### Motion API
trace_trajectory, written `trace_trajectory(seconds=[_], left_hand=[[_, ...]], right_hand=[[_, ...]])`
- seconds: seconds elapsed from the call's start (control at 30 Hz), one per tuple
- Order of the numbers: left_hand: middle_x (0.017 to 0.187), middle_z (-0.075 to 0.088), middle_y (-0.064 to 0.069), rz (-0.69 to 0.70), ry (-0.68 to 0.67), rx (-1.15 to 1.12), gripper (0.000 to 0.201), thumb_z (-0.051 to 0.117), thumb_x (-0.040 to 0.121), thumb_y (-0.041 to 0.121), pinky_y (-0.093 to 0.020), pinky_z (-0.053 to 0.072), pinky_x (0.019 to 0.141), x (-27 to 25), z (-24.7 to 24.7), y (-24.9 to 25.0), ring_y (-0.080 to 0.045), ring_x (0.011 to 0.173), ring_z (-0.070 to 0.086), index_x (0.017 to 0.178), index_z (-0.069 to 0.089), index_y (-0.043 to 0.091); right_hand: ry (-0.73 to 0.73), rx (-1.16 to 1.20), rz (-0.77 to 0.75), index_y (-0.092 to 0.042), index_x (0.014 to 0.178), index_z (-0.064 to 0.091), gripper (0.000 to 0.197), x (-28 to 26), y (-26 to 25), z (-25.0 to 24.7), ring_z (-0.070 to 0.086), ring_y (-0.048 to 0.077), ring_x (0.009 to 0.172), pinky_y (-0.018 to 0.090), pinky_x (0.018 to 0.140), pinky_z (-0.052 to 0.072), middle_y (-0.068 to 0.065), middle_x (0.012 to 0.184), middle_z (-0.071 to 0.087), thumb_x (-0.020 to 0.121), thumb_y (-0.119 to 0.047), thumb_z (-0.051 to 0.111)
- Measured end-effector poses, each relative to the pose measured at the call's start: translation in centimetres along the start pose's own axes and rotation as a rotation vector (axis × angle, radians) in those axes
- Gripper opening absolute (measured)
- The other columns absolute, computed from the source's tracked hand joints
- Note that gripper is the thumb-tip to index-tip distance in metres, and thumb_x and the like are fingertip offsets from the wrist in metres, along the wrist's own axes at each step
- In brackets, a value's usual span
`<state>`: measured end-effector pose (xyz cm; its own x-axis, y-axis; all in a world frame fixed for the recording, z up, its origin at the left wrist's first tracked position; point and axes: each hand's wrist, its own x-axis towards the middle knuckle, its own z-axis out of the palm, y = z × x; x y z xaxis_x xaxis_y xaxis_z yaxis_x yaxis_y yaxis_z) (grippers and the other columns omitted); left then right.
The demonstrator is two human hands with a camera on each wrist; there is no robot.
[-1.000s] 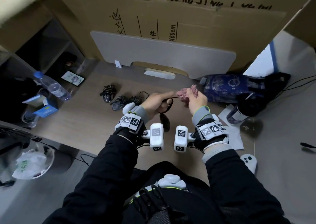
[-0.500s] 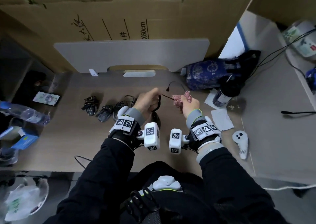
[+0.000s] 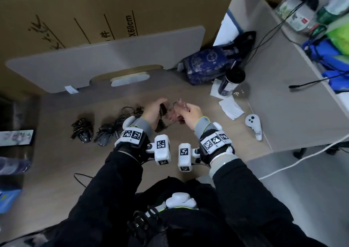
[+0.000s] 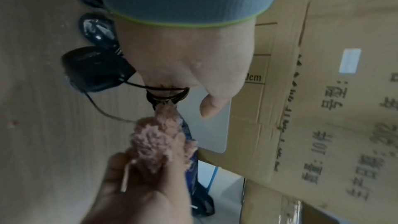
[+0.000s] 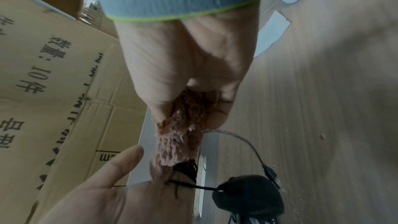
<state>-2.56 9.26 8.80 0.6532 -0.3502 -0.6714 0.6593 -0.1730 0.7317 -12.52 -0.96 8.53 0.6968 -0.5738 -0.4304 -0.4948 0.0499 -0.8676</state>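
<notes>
My left hand (image 3: 154, 109) grips a coil of thin black cable (image 4: 168, 95). Its black mouse (image 4: 94, 69) hangs just below, over the wooden desk (image 3: 56, 152). My right hand (image 3: 190, 112) pinches a pink fuzzy strip (image 3: 175, 114) between thumb and fingers. The far end of the pink fuzzy strip (image 5: 178, 135) reaches the cable coil (image 5: 185, 168) and touches it. In the right wrist view one finger of my left hand (image 5: 120, 163) points out straight beside the strip. How the other left fingers hold the coil is partly hidden.
Two more black mice with bundled cables (image 3: 83, 131) (image 3: 104, 135) lie left of my hands. At the right are a white controller (image 3: 254, 126), tissues (image 3: 231, 108), a black-lidded bottle (image 3: 231, 82) and a blue bag (image 3: 205, 65). A grey board (image 3: 105, 58) leans on cardboard boxes behind.
My hands have come together, so the pink strip now meets the cable coil. The loose cable end that stuck out between them no longer shows. The head view has swung right.
</notes>
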Motion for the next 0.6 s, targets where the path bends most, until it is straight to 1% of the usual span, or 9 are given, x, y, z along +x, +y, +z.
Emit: trace_trajectory(seconds=[0.13,0.23,0.3,0.33,0.37,0.43,0.5,0.53,0.6], left_hand=[[0.076,0.062,-0.011,0.053,-0.071,0.343,0.032,0.049,0.098,0.021,-0.031,0.041,0.069,-0.6,-0.5,0.8,-0.025,0.066,0.054,0.069,0.060,0.014],[0.076,0.061,-0.017,0.061,-0.135,0.482,0.043,0.039,0.104,0.028,-0.033,0.040,0.070,-1.0,-0.4,1.2,-0.026,0.062,0.051,0.070,0.058,0.010],[0.073,0.064,-0.014,0.038,-0.199,0.518,0.053,0.034,0.107,0.040,-0.031,0.042,0.063,-1.0,-0.7,1.1,-0.023,0.059,0.052,0.079,0.065,0.007],[0.071,0.066,-0.011,0.023,-0.230,0.541,0.059,0.033,0.106,0.047,-0.029,0.041,0.059,-1.0,-1.0,1.0,-0.019,0.056,0.050,0.081,0.069,0.007],[0.064,0.065,-0.008,0.004,-0.261,0.567,0.065,0.034,0.104,0.055,-0.028,0.038,0.055,-1.0,-1.5,0.9,-0.016,0.051,0.047,0.079,0.072,0.008],[0.044,0.049,-0.002,-0.044,-0.299,0.569,0.069,0.042,0.099,0.063,-0.024,0.028,0.046,-1.0,-2.5,0.7,-0.013,0.039,0.035,0.063,0.069,0.010],[0.036,0.029,0.003,-0.068,-0.333,0.502,0.061,0.055,0.095,0.057,-0.021,0.017,0.039,-0.9,-3.4,0.4,-0.012,0.034,0.021,0.052,0.055,0.014],[0.036,0.024,0.004,-0.062,-0.350,0.466,0.057,0.059,0.095,0.050,-0.020,0.013,0.036,-0.7,-3.6,0.4,-0.011,0.033,0.016,0.052,0.050,0.015],[0.037,0.021,0.007,-0.023,-0.384,0.425,0.050,0.058,0.099,0.039,-0.019,0.009,0.035,-0.7,-3.8,0.6,-0.009,0.033,0.013,0.055,0.045,0.017]], right_hand=[[0.070,0.075,-0.078,0.007,0.094,0.067,0.023,-0.7,-1.2,0.8,0.056,0.000,0.057,0.011,0.058,0.045,0.007,0.077,0.065,0.093,-0.016,0.065],[0.116,0.132,-0.080,0.010,0.092,0.066,0.029,-0.6,-1.4,1.9,0.058,0.011,0.066,0.026,0.070,0.052,0.012,0.078,0.066,0.093,-0.019,0.066],[0.175,0.146,-0.074,0.004,0.085,0.066,0.028,-0.5,-1.6,2.3,0.057,0.015,0.069,0.030,0.072,0.051,0.015,0.076,0.067,0.093,-0.022,0.065],[0.216,0.156,-0.055,-0.001,0.082,0.066,0.023,-0.4,-1.7,2.2,0.057,0.014,0.068,0.029,0.073,0.051,0.011,0.074,0.067,0.094,-0.022,0.064],[0.265,0.193,-0.032,-0.006,0.084,0.067,0.017,-0.3,-1.5,1.9,0.058,0.012,0.066,0.027,0.072,0.051,0.005,0.074,0.067,0.094,-0.020,0.063],[0.340,0.251,0.027,-0.007,0.097,0.068,0.011,-0.1,-1.1,1.2,0.064,0.014,0.073,0.024,0.075,0.054,0.003,0.083,0.069,0.096,-0.015,0.061],[0.408,0.251,0.063,0.001,0.108,0.068,0.022,0.1,-0.2,0.8,0.068,0.027,0.090,0.036,0.088,0.055,0.014,0.099,0.071,0.096,-0.016,0.061],[0.426,0.238,0.073,0.003,0.109,0.068,0.026,0.1,0.1,0.8,0.067,0.030,0.092,0.039,0.089,0.054,0.017,0.101,0.071,0.096,-0.018,0.061],[0.442,0.192,0.131,0.003,0.106,0.069,0.028,0.2,0.9,1.2,0.064,0.027,0.085,0.036,0.084,0.052,0.014,0.094,0.069,0.095,-0.022,0.060]])
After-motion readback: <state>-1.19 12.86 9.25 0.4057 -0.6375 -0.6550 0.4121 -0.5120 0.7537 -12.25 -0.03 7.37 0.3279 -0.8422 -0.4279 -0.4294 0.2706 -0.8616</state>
